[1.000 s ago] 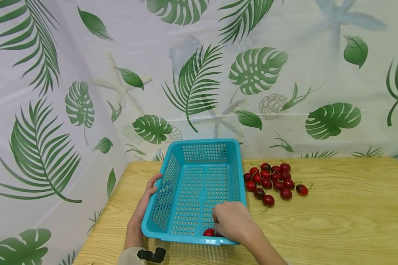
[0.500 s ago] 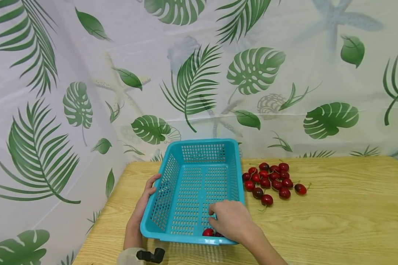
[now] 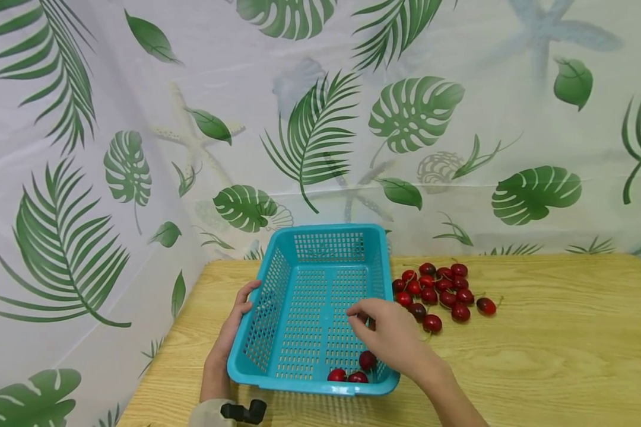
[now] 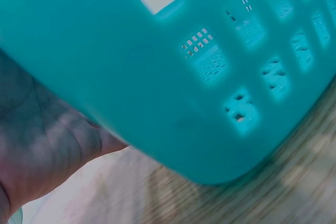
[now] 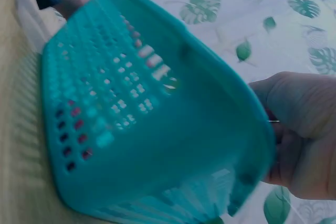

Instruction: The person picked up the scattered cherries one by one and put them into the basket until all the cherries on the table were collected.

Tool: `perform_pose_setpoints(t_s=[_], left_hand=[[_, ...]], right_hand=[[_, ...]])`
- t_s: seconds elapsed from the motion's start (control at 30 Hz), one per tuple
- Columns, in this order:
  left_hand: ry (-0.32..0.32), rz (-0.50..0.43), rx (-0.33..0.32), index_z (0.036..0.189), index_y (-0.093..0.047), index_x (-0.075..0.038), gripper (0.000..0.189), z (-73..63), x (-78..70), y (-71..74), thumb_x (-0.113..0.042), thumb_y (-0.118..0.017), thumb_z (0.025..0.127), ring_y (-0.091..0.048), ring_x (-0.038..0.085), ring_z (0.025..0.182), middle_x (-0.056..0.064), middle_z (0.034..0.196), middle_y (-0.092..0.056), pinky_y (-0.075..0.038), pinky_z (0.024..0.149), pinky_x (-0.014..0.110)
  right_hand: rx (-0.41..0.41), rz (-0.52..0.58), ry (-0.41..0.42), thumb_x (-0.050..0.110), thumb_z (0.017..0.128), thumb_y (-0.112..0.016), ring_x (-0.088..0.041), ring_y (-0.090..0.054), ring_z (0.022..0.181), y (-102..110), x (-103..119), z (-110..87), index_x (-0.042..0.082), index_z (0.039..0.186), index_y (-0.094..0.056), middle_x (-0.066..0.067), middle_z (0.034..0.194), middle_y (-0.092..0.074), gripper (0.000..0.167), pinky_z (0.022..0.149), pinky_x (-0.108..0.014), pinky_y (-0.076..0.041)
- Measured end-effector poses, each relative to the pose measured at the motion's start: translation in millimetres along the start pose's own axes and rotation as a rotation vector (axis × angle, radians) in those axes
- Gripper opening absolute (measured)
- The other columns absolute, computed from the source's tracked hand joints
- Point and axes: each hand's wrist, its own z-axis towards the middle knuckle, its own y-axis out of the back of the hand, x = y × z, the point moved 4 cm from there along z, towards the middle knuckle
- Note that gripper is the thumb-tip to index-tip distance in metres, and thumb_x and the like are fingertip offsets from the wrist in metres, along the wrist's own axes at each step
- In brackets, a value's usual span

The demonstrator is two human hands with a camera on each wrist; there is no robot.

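Note:
My left hand (image 3: 226, 335) holds the left side of a turquoise plastic basket (image 3: 312, 384), its fingertips over the rim. In the left wrist view, the palm (image 4: 44, 135) lies along the outside of the basket wall (image 4: 121, 93). Over the basket's near right corner is my right hand (image 3: 392, 338), fingers loosely bent, with no cherry seen in them. Below it, a dark red cherry (image 3: 367, 360) sits in the basket beside two others, a bright red cherry (image 3: 336, 375) and a darker cherry (image 3: 358, 377). The right wrist view has the right hand (image 5: 302, 129) just past the rim.
A pile of loose cherries (image 3: 429, 295) with stems lies on the wooden table (image 3: 555, 332), close to the basket's right side. One cherry (image 3: 486, 306) sits a little apart at the pile's right. Behind the table hangs a leaf-patterned cloth (image 3: 459, 207).
My right hand has risen from the basket's near end and shifted right, uncovering the dark red cherry. The left hand and the basket stay put.

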Motion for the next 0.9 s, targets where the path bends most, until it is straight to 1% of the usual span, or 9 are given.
perform_pose_setpoints(t_s=[0.07,0.13,0.27,0.4,0.47,0.6,0.7,0.8,0.9], left_hand=[[0.005,-0.003,-0.005,0.152,-0.021,-0.016,0.047,0.2,0.1,-0.1,-0.024,-0.027,0.105,-0.032,0.041,0.133,0.018,0.159,-0.018,-0.041,0.097,0.039],[0.008,-0.004,-0.009,0.152,-0.021,-0.016,0.047,0.5,0.1,-0.1,-0.024,-0.027,0.105,-0.033,0.041,0.133,0.018,0.159,-0.019,-0.041,0.097,0.039],[0.007,0.000,-0.009,0.152,-0.021,-0.015,0.048,1.0,0.2,-0.1,-0.024,-0.027,0.105,-0.032,0.041,0.133,0.018,0.159,-0.018,-0.041,0.097,0.039],[0.003,0.006,-0.005,0.152,-0.021,-0.015,0.048,1.3,0.4,0.5,-0.025,-0.028,0.105,-0.032,0.043,0.133,0.019,0.159,-0.017,-0.042,0.096,0.040],[0.001,0.004,-0.004,0.152,-0.021,-0.016,0.047,1.8,0.2,0.4,-0.025,-0.028,0.105,-0.032,0.043,0.133,0.018,0.159,-0.017,-0.042,0.096,0.040],[0.000,0.001,-0.002,0.152,-0.021,-0.015,0.047,2.3,0.0,0.1,-0.024,-0.027,0.105,-0.031,0.042,0.134,0.018,0.160,-0.017,-0.041,0.097,0.039],[-0.009,0.006,-0.006,0.151,-0.024,-0.018,0.046,3.4,0.5,0.2,-0.022,-0.026,0.105,-0.031,0.041,0.135,0.019,0.160,-0.017,-0.041,0.098,0.037],[-0.027,0.011,0.003,0.149,-0.029,-0.024,0.044,4.2,0.4,0.0,-0.020,-0.026,0.105,-0.031,0.041,0.135,0.022,0.159,-0.015,-0.042,0.097,0.035],[-0.036,0.016,0.015,0.148,-0.030,-0.025,0.043,3.7,-0.9,-0.1,-0.020,-0.026,0.105,-0.032,0.040,0.134,0.022,0.159,-0.014,-0.043,0.097,0.035]], right_hand=[[-0.057,-0.013,-0.013,0.007,0.090,-0.068,-0.003,-0.052,0.066,9.3,-4.4,0.3,0.012,0.098,-0.075,0.005,0.088,-0.071,0.012,0.059,-0.023,-0.046],[-0.089,-0.022,-0.040,0.007,0.091,-0.068,-0.005,-0.052,0.067,17.9,-10.2,0.5,0.012,0.099,-0.075,0.005,0.087,-0.070,0.012,0.059,-0.023,-0.046],[-0.130,-0.033,-0.079,0.007,0.092,-0.066,-0.010,-0.054,0.072,35.3,-23.7,-0.9,0.009,0.102,-0.075,0.003,0.090,-0.070,0.013,0.063,-0.025,-0.048],[-0.159,-0.091,-0.135,0.011,0.093,-0.065,-0.014,-0.055,0.074,51.6,-38.4,-4.0,0.008,0.105,-0.074,0.000,0.093,-0.071,0.015,0.065,-0.028,-0.048],[-0.168,-0.116,-0.164,0.012,0.094,-0.064,-0.015,-0.054,0.071,59.6,-45.4,-5.9,0.008,0.106,-0.073,-0.003,0.095,-0.072,0.016,0.062,-0.029,-0.047],[-0.173,-0.165,-0.231,0.014,0.095,-0.061,-0.020,-0.055,0.071,77.3,-58.2,-10.9,0.005,0.110,-0.071,-0.012,0.102,-0.072,0.020,0.061,-0.032,-0.047],[-0.172,-0.226,-0.286,0.017,0.097,-0.058,-0.022,-0.058,0.074,90.3,-69.9,-16.1,0.002,0.113,-0.070,-0.017,0.106,-0.071,0.025,0.062,-0.035,-0.048],[-0.183,-0.280,-0.335,0.018,0.097,-0.055,-0.021,-0.056,0.068,102.0,-85.5,-23.1,0.001,0.115,-0.069,-0.020,0.106,-0.070,0.028,0.057,-0.034,-0.044],[-0.184,-0.302,-0.389,0.020,0.098,-0.052,-0.019,-0.052,0.064,113.5,-101.7,-32.1,0.000,0.117,-0.067,-0.020,0.105,-0.069,0.031,0.054,-0.032,-0.039]])
